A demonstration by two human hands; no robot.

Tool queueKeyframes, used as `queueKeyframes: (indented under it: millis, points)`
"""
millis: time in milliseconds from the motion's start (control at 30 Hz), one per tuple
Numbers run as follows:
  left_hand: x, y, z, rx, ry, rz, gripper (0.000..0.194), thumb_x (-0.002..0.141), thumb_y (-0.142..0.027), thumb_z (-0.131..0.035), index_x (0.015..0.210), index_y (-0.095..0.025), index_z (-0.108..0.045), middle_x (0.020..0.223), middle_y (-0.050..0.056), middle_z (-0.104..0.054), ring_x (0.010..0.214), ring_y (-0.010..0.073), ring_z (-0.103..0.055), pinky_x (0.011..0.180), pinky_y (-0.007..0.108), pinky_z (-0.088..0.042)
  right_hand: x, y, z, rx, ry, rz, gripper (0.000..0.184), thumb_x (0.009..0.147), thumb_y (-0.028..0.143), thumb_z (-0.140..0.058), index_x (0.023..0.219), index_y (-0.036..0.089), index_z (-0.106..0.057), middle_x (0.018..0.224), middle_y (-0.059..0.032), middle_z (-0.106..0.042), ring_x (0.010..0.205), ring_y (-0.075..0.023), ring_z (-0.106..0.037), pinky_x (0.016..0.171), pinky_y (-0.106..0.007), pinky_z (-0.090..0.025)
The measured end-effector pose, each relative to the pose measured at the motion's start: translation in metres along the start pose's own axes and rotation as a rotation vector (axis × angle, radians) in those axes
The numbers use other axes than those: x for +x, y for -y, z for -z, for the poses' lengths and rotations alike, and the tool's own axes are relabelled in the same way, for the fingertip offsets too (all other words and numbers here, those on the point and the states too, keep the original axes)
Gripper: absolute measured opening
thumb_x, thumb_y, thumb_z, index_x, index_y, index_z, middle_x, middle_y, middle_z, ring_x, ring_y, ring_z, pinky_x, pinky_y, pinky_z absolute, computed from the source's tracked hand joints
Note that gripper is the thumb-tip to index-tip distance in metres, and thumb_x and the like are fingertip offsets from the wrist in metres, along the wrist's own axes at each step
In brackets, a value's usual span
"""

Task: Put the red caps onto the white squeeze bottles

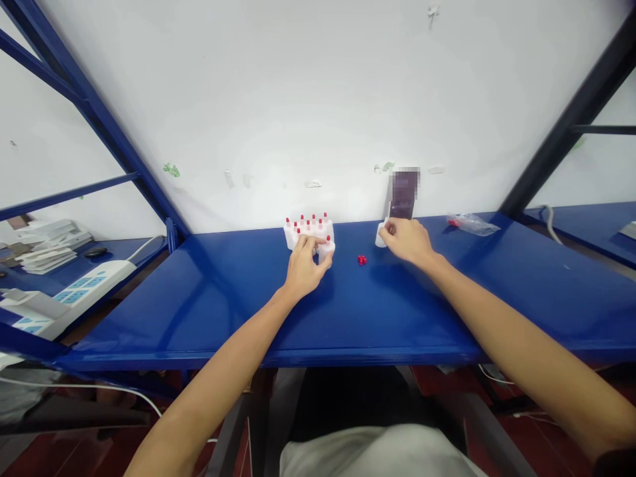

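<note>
A cluster of small white bottles with red caps (308, 228) stands at the back of the blue table (248, 311). My left hand (304, 266) is closed round one red-capped bottle (326, 246) at the cluster's right front edge. My right hand (406, 240) has its fingers curled on a small white bottle (380, 235) that stands apart to the right, without a visible cap. Between the hands lie a few loose red caps (362, 260) on the table.
A phone (403, 193) leans upright against the white wall behind my right hand. A clear plastic bag (473, 224) with red bits lies at the back right. A white power strip (74, 295) and stacked papers (47, 248) sit on the left table.
</note>
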State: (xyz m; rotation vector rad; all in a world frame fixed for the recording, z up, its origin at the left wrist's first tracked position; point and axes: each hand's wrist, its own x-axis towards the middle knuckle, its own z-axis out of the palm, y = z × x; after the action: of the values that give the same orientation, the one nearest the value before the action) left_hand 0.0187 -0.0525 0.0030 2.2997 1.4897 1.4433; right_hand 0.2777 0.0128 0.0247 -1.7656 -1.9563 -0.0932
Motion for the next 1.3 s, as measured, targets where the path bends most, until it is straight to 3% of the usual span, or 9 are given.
queueKeyframes:
  millis: [167,300,433,567,667,800,900,1067,1300]
  points:
    - [-0.003,-0.003,-0.002,-0.253,0.176,-0.058,0.018,0.089,-0.026,-0.053,0.104,-0.019,-0.048,0.107,0.007,-0.062,0.096,0.0167,-0.06,0.088,0.031,-0.047,-0.001,0.0,-0.008,0.0,0.116,0.033,0.026,0.086,0.036,-0.05,0.086,0.021,-0.072,0.085,-0.0088,-0.073,0.082,-0.0259,-0.066,0.067,-0.032,-0.043]
    - [-0.004,-0.005,-0.001,-0.269,0.333,-0.031,0.018,0.093,-0.03,-0.048,0.108,-0.02,-0.047,0.098,0.004,-0.061,0.079,0.0151,-0.057,0.078,0.03,-0.047,-0.006,0.007,-0.008,0.065,0.075,0.082,0.026,0.086,0.043,-0.054,0.084,0.022,-0.069,0.084,-0.0061,-0.074,0.078,-0.023,-0.066,0.064,-0.03,-0.042]
    - [-0.004,-0.005,-0.002,-0.257,0.372,-0.009,0.024,0.096,-0.038,-0.043,0.114,-0.022,-0.046,0.09,0.001,-0.059,0.072,0.0145,-0.053,0.072,0.029,-0.045,-0.019,0.023,-0.001,0.187,-0.01,0.096,0.028,0.08,0.05,-0.063,0.079,0.022,-0.064,0.077,-0.0016,-0.072,0.072,-0.021,-0.064,0.062,-0.03,-0.04]
    - [-0.002,-0.001,-0.003,-0.225,0.402,0.018,0.027,0.097,-0.041,-0.042,0.115,-0.022,-0.048,0.079,-0.001,-0.059,0.065,0.0141,-0.052,0.067,0.028,-0.044,-0.035,0.042,0.005,0.379,0.067,0.378,0.026,0.091,0.045,-0.051,0.092,0.021,-0.061,0.078,-0.0014,-0.069,0.066,-0.017,-0.06,0.063,-0.028,-0.039]
    - [-0.001,-0.001,-0.001,-0.184,0.44,-0.028,0.027,0.095,-0.038,-0.045,0.113,-0.021,-0.053,0.086,0.001,-0.064,0.07,0.0156,-0.057,0.072,0.029,-0.046,-0.043,0.05,0.004,0.433,0.174,0.609,0.027,0.096,0.046,-0.045,0.098,0.02,-0.056,0.082,-0.0026,-0.065,0.069,-0.0168,-0.057,0.064,-0.027,-0.039]
    - [-0.001,-0.002,0.001,-0.155,0.487,-0.085,0.026,0.093,-0.032,-0.045,0.112,-0.021,-0.059,0.097,0.002,-0.069,0.081,0.0181,-0.063,0.081,0.031,-0.047,-0.046,0.054,0.001,0.393,0.217,0.719,0.03,0.1,0.044,-0.036,0.091,0.021,-0.052,0.089,-0.0055,-0.061,0.076,-0.0182,-0.055,0.069,-0.029,-0.039]
    - [-0.002,-0.003,0.002,-0.093,0.484,-0.105,0.028,0.091,-0.028,-0.045,0.113,-0.023,-0.06,0.1,0.002,-0.07,0.086,0.0194,-0.064,0.082,0.031,-0.048,-0.046,0.054,0.001,0.398,0.251,0.711,0.035,0.102,0.042,-0.029,0.084,0.022,-0.05,0.084,-0.0051,-0.06,0.073,-0.0184,-0.054,0.07,-0.03,-0.039]
    - [-0.004,-0.002,0.004,0.047,0.455,-0.132,0.033,0.089,-0.028,-0.045,0.118,-0.023,-0.06,0.11,0.005,-0.069,0.095,0.0222,-0.065,0.087,0.033,-0.048,-0.039,0.048,0.006,0.492,0.289,0.534,0.042,0.101,0.046,-0.024,0.071,0.022,-0.041,0.068,-0.001,-0.055,0.064,-0.0163,-0.05,0.065,-0.028,-0.038]
    - [-0.003,-0.002,0.006,0.009,0.444,-0.041,0.032,0.09,-0.035,-0.048,0.116,-0.021,-0.061,0.097,0.004,-0.071,0.081,0.0206,-0.065,0.079,0.033,-0.049,-0.018,0.009,0.006,0.111,0.408,0.433,0.017,0.093,0.035,-0.045,0.095,0.022,-0.055,0.087,-0.0044,-0.066,0.074,-0.0183,-0.058,0.065,-0.027,-0.037]
